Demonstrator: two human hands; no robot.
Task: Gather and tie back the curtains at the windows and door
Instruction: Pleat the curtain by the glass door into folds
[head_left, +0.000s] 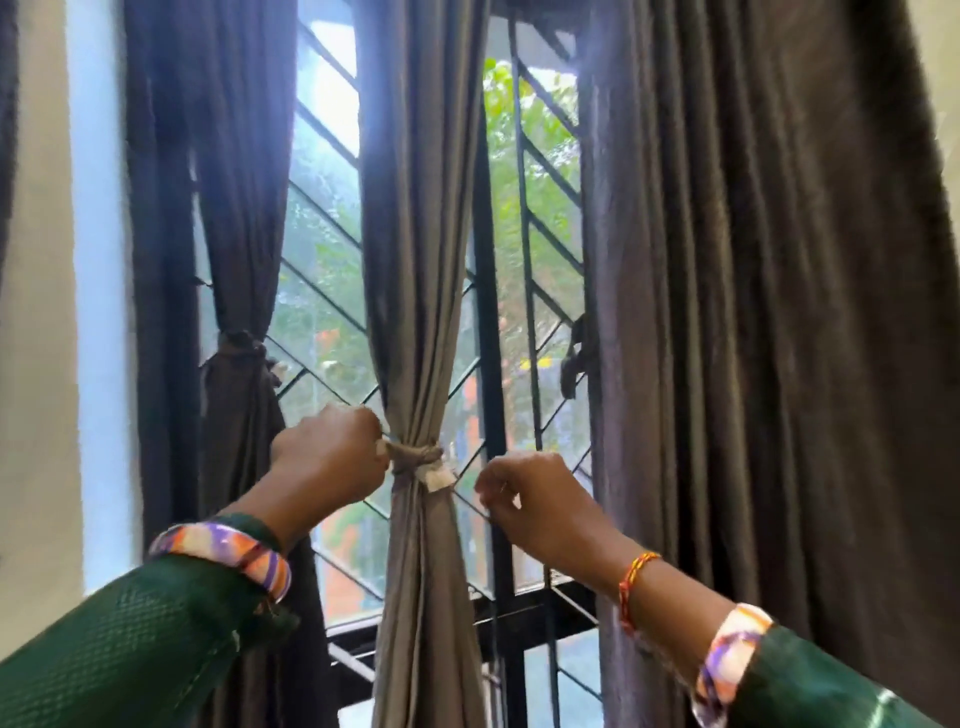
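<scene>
Matt grey cloth curtain (415, 260) (same-fabric tie (415, 457)) before a black metal window grille (524, 234).

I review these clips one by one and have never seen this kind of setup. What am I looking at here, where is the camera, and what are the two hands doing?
There is no machine: one wide-angle camera sits on a person's head and looks forward at their own hands, so the green sleeves entering from below are theirs. They face a barred window hung with dark curtains. The middle curtain is gathered into a bundle with a tie wrapped around it. The left hand grips one end of the tie against the bundle. The right hand is beside it with fingers curled; whether it pinches the other end is not clear. The left curtain is already tied. The right curtain hangs loose.
</scene>
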